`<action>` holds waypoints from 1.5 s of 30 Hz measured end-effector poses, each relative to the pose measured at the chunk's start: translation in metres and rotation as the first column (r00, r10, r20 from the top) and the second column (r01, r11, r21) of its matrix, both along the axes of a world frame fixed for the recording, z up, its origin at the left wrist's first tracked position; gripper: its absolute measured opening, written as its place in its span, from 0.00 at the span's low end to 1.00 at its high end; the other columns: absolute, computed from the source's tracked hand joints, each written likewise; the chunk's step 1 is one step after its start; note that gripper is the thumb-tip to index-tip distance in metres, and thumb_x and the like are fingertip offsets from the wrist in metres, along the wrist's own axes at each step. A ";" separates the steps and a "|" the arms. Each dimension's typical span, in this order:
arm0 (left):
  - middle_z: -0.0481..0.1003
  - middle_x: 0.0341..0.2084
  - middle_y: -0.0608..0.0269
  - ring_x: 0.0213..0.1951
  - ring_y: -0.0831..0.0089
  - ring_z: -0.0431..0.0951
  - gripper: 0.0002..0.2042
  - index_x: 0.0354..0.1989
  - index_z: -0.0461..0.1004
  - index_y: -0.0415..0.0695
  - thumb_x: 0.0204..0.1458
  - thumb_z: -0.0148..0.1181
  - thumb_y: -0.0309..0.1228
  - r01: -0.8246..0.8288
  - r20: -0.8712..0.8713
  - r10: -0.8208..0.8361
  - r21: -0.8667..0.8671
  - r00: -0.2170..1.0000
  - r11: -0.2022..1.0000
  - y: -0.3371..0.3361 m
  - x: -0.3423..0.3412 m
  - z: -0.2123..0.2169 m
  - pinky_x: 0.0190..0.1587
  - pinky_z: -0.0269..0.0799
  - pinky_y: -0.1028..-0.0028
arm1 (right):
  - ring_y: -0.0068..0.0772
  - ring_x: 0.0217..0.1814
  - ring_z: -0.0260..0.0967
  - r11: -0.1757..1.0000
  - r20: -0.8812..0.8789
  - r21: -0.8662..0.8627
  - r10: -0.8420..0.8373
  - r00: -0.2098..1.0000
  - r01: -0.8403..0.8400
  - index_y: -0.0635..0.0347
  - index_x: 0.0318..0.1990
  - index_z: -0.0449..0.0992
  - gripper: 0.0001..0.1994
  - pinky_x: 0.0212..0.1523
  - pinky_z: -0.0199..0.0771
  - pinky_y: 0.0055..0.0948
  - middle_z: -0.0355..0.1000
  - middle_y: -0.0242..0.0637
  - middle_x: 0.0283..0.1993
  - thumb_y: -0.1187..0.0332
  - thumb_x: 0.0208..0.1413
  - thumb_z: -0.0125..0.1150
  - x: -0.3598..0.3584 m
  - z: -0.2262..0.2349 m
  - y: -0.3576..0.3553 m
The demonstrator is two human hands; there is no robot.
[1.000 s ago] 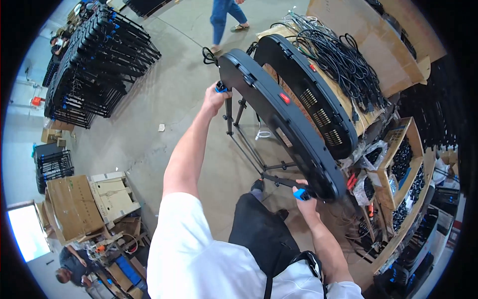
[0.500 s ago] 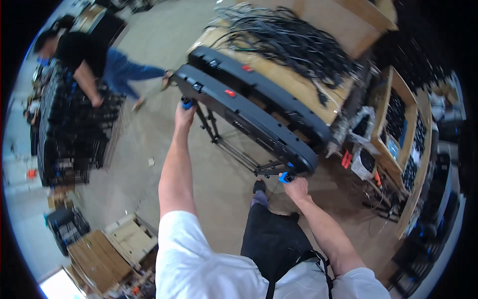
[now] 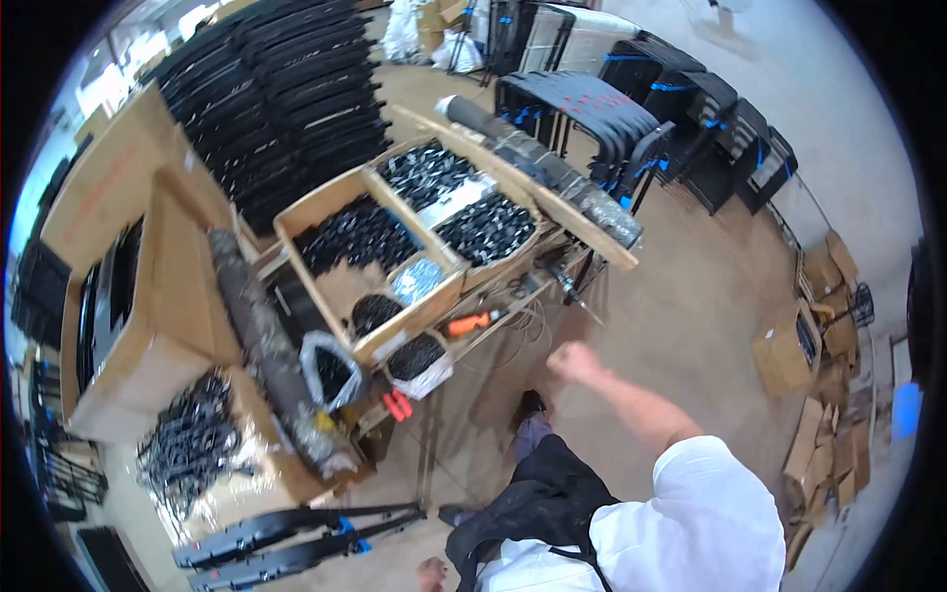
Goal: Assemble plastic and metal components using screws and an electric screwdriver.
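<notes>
My right hand [image 3: 579, 362] is out in front of me over the floor, fingers curled into a loose fist with nothing seen in it. Low in the picture, my left hand [image 3: 431, 573] hangs beside my body, partly visible and slightly blurred; how its fingers are set is unclear. Left of it stand two long black plastic units [image 3: 264, 533] with thin dark legs and blue clips, apart from the hand. A wooden compartment box [image 3: 449, 288] full of small black parts lies ahead, with an orange-handled tool [image 3: 475, 323] at its near edge.
Tangled black cables [image 3: 192, 444] lie on a carton at left, beside a large open cardboard box [image 3: 168, 316]. Tall stacks of black panels [image 3: 276, 109] rise behind. Folded black frames [image 3: 582, 104] stand at back right; cartons [image 3: 789, 350] line the right wall.
My view has swung right. Both hands have let go of the long black unit, which now stands at lower left. The other person is out of view.
</notes>
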State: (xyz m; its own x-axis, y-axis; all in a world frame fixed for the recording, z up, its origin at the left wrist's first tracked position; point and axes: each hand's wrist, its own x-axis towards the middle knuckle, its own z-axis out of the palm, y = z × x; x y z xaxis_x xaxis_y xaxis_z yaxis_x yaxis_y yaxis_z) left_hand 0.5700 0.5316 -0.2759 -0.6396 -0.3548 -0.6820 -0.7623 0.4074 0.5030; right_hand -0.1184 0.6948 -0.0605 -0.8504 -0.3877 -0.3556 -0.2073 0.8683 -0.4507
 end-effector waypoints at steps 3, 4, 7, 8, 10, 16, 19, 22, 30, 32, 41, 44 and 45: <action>0.81 0.41 0.63 0.37 0.72 0.80 0.23 0.59 0.75 0.44 0.62 0.69 0.44 -0.654 -0.050 0.695 0.295 0.718 0.697 0.038 -0.089 0.007 0.40 0.79 0.71 | 0.39 0.38 0.84 0.892 -0.174 -0.333 -0.376 0.910 0.305 0.64 0.39 0.85 0.19 0.42 0.82 0.42 0.84 0.44 0.34 0.54 0.61 0.64 -0.194 0.026 0.048; 0.81 0.44 0.64 0.40 0.74 0.80 0.27 0.62 0.74 0.46 0.60 0.73 0.47 -0.787 0.007 0.853 0.390 0.522 0.478 0.042 -0.124 0.010 0.42 0.78 0.71 | 0.39 0.42 0.85 0.855 -0.302 -0.410 -0.457 0.837 0.318 0.63 0.42 0.86 0.19 0.46 0.82 0.41 0.85 0.45 0.37 0.54 0.62 0.64 -0.261 0.037 0.056; 0.83 0.31 0.59 0.28 0.69 0.81 0.14 0.47 0.78 0.34 0.66 0.59 0.35 -0.801 0.021 0.810 0.165 0.586 0.575 0.003 -0.214 0.038 0.28 0.77 0.69 | 0.46 0.54 0.83 0.780 -0.354 -0.460 -0.599 0.718 0.425 0.60 0.50 0.86 0.23 0.57 0.79 0.43 0.85 0.48 0.49 0.48 0.61 0.66 -0.433 0.074 0.077; 0.82 0.30 0.60 0.28 0.71 0.80 0.13 0.42 0.79 0.35 0.65 0.59 0.35 -0.922 0.016 0.941 0.204 0.339 0.329 0.004 -0.250 0.050 0.26 0.74 0.71 | 0.48 0.57 0.81 0.759 -0.343 -0.472 -0.627 0.699 0.449 0.60 0.52 0.85 0.26 0.59 0.78 0.44 0.84 0.49 0.51 0.45 0.61 0.65 -0.479 0.086 0.076; 0.81 0.30 0.61 0.27 0.75 0.79 0.14 0.43 0.80 0.36 0.66 0.58 0.36 -0.864 0.064 0.872 0.191 0.485 0.466 -0.011 -0.320 0.080 0.25 0.72 0.74 | 0.50 0.61 0.79 0.717 -0.317 -0.471 -0.682 0.659 0.514 0.59 0.55 0.84 0.31 0.62 0.76 0.45 0.83 0.51 0.55 0.39 0.60 0.64 -0.546 0.104 0.077; 0.82 0.38 0.61 0.41 0.74 0.79 0.18 0.54 0.80 0.34 0.66 0.60 0.38 -0.541 -0.223 0.544 0.078 0.809 0.837 -0.024 -0.568 0.180 0.44 0.75 0.71 | 0.56 0.54 0.80 0.732 -0.152 -0.493 -0.605 0.782 0.470 0.62 0.47 0.83 0.24 0.56 0.76 0.50 0.83 0.55 0.48 0.46 0.61 0.66 -0.624 0.121 0.082; 0.81 0.37 0.65 0.38 0.77 0.78 0.18 0.55 0.80 0.35 0.66 0.60 0.37 -0.310 -0.388 0.321 0.093 0.864 0.946 -0.019 -0.694 0.223 0.43 0.75 0.74 | 0.57 0.52 0.81 0.807 -0.255 -0.416 -0.545 0.799 0.418 0.64 0.45 0.82 0.25 0.54 0.76 0.51 0.82 0.56 0.45 0.47 0.61 0.67 -0.623 0.121 0.123; 0.84 0.45 0.56 0.48 0.70 0.82 0.18 0.56 0.80 0.37 0.67 0.60 0.39 -0.174 -0.436 0.266 0.241 0.860 0.955 0.006 -0.806 0.259 0.54 0.76 0.70 | 0.51 0.46 0.82 0.798 -0.207 -0.451 -0.529 0.823 0.400 0.65 0.44 0.82 0.26 0.48 0.78 0.48 0.82 0.53 0.42 0.46 0.61 0.66 -0.598 0.133 0.201; 0.80 0.56 0.55 0.57 0.68 0.79 0.27 0.67 0.72 0.36 0.70 0.59 0.47 0.431 -0.620 -0.115 0.388 0.776 0.814 0.243 -1.054 0.337 0.60 0.74 0.69 | 0.23 0.36 0.73 0.724 0.028 -0.594 -0.419 0.908 0.352 0.65 0.40 0.83 0.17 0.38 0.76 0.34 0.80 0.32 0.34 0.56 0.60 0.69 -0.383 0.123 0.327; 0.81 0.47 0.59 0.48 0.77 0.78 0.25 0.61 0.75 0.40 0.69 0.59 0.51 0.290 -0.372 0.031 0.769 0.928 0.570 0.309 -1.068 0.356 0.53 0.76 0.73 | 0.28 0.40 0.78 0.573 0.340 -0.676 -0.315 0.886 0.464 0.61 0.45 0.85 0.19 0.43 0.80 0.35 0.83 0.32 0.40 0.52 0.62 0.68 -0.328 0.098 0.357; 0.65 0.17 0.74 0.16 0.81 0.64 0.17 0.35 0.67 0.49 0.66 0.66 0.45 0.050 -0.074 0.032 0.880 0.997 0.473 0.332 -0.949 0.404 0.18 0.62 0.73 | 0.36 0.49 0.80 -0.487 0.965 -0.187 -0.254 0.066 0.853 0.57 0.54 0.82 0.26 0.49 0.82 0.39 0.83 0.38 0.50 0.43 0.67 0.58 -0.162 -0.139 0.274; 0.66 0.17 0.75 0.14 0.83 0.65 0.14 0.36 0.68 0.48 0.66 0.67 0.41 0.164 -0.172 -0.025 0.870 0.985 0.465 0.270 -0.924 0.424 0.16 0.59 0.76 | 0.36 0.49 0.80 -0.520 0.983 -0.162 -0.159 0.092 0.838 0.57 0.54 0.81 0.28 0.47 0.82 0.40 0.82 0.39 0.50 0.41 0.67 0.56 -0.157 -0.157 0.233; 0.66 0.17 0.75 0.14 0.83 0.65 0.14 0.36 0.68 0.48 0.66 0.67 0.41 0.166 -0.217 0.061 0.874 0.974 0.457 0.237 -0.924 0.430 0.16 0.59 0.76 | 0.36 0.49 0.80 -0.521 0.982 -0.181 -0.137 0.127 0.834 0.56 0.54 0.81 0.28 0.47 0.82 0.40 0.82 0.39 0.50 0.40 0.67 0.55 -0.160 -0.157 0.224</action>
State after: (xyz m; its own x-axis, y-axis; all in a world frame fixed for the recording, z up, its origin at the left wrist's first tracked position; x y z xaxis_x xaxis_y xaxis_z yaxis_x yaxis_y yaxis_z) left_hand -0.3536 0.7690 0.1541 -0.7860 0.4039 -0.4680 -0.5982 -0.3061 0.7406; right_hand -0.2787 0.9191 -0.2170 -0.6224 0.0189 -0.7825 0.4562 -0.8036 -0.3822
